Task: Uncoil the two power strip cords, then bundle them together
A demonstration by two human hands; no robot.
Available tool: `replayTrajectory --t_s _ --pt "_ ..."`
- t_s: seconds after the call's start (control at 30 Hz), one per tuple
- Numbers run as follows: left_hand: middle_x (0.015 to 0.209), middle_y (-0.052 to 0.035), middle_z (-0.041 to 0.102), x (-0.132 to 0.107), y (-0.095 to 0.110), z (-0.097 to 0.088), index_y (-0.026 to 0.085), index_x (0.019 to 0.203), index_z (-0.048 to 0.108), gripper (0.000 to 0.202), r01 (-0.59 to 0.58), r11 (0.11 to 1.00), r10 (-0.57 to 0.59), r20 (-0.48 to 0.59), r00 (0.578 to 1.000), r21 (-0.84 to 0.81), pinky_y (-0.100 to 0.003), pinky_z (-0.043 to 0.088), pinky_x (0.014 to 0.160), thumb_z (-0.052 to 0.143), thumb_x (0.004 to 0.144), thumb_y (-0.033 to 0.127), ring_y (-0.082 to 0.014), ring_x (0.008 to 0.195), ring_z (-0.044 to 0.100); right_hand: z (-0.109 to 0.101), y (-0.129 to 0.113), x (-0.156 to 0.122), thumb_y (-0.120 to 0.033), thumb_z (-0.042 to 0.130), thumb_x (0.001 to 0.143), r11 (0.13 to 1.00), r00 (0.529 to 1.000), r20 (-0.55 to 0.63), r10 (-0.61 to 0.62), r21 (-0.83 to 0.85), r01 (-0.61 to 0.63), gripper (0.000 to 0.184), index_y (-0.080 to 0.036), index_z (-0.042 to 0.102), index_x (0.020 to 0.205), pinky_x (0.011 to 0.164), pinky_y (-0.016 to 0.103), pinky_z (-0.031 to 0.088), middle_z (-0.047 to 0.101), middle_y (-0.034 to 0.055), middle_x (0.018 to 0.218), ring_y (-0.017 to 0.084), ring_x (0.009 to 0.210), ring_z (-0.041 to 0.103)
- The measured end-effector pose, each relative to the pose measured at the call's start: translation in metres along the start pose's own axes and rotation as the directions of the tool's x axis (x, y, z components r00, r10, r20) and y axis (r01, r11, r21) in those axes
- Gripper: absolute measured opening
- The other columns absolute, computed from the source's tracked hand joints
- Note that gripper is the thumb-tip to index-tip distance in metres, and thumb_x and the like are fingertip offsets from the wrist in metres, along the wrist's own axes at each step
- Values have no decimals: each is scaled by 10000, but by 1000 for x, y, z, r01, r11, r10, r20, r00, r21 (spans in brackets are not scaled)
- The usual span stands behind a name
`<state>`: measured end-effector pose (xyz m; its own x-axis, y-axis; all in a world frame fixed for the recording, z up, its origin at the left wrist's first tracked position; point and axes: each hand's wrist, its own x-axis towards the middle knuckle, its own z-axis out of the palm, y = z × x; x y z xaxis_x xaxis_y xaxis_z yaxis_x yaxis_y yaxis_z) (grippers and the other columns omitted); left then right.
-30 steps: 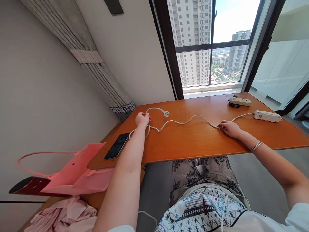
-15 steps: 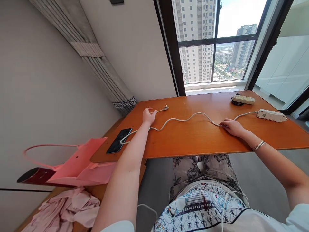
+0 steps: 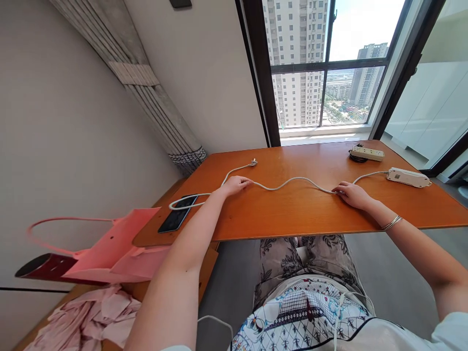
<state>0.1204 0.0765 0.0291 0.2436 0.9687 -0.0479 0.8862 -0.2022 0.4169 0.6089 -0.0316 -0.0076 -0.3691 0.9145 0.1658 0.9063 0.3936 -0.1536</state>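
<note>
Head view: the white cord (image 3: pixel 288 182) runs in shallow waves across the orange table (image 3: pixel 300 214), from the white power strip (image 3: pixel 408 177) at 3 o'clock to its plug (image 3: pixel 253 162) near the far edge at 11 o'clock. The left hand (image 3: pixel 236 185) lies fingers curled over the cord near the table's middle; whether it truly pinches the cord I cannot tell. The right hand (image 3: pixel 350 193) presses flat on the cord, fingers narrow. A cord loop at 9 o'clock lies over the dark phone (image 3: pixel 177 219), which sits close to the table's left edge. A second power strip (image 3: pixel 366 153) sits by the far edge, over a dark coil that is hard to make out. Bare tabletop lies between the cord and the near edge. A pink bag (image 3: pixel 109 253) stands just off the left corner, with crumpled pink cloth (image 3: pixel 84 324) cut off by the frame.
</note>
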Motion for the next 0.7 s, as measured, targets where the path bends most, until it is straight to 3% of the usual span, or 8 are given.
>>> replayTrajectory --t_s 0.13,0.27,0.37,0.5,0.6,0.7 --pt "700 -61 733 -9 -21 -13 235 730 773 601 47 990 -43 -31 999 135 -304 475 749 342 901 617 -234 772 674 0 3 4 -240 497 960 997 1000 -10 -6 78 7 284 -203 743 1098 848 315 522 701 106 1109 219 939 691" --pt "908 -97 775 -13 -18 -15 236 818 764 488 81 908 -52 -81 995 412 -326 490 740 385 908 529 -278 919 687 -4 8 18 -344 532 954 979 999 -47 6 202 4 293 -192 747 1083 819 318 525 701 96 1031 192 813 673" --pt "1085 -137 754 -10 3 -10 211 951 760 355 109 852 -56 -117 992 513 -380 510 790 442 886 355 -322 1020 676 -12 23 34 -362 536 943 968 976 -156 153 221 -116 323 -195 741 1127 836 338 524 693 94 1056 193 805 663" --pt "1336 -180 639 -6 45 10 161 1226 673 419 35 851 75 -187 979 525 -459 458 988 411 908 240 -337 1212 597 -25 57 58 -314 525 938 899 871 -227 435 160 -407 388 -183 683 1266 987 354 490 653 123 1244 230 1039 654" --pt "1339 -165 640 -10 81 36 155 1265 642 410 -153 885 292 -268 918 439 -467 440 1033 456 929 298 -323 1213 599 -29 83 75 -262 528 924 836 813 -198 548 118 -535 473 -102 601 1363 1098 404 417 567 193 1405 298 1281 545" --pt "1340 -128 653 -14 110 66 184 1221 653 351 -313 890 415 -305 857 332 -454 416 1075 487 938 310 -290 1240 590 -25 102 87 -266 504 939 786 774 -133 619 92 -612 514 -36 547 1397 1101 448 406 533 252 1439 340 1326 514"
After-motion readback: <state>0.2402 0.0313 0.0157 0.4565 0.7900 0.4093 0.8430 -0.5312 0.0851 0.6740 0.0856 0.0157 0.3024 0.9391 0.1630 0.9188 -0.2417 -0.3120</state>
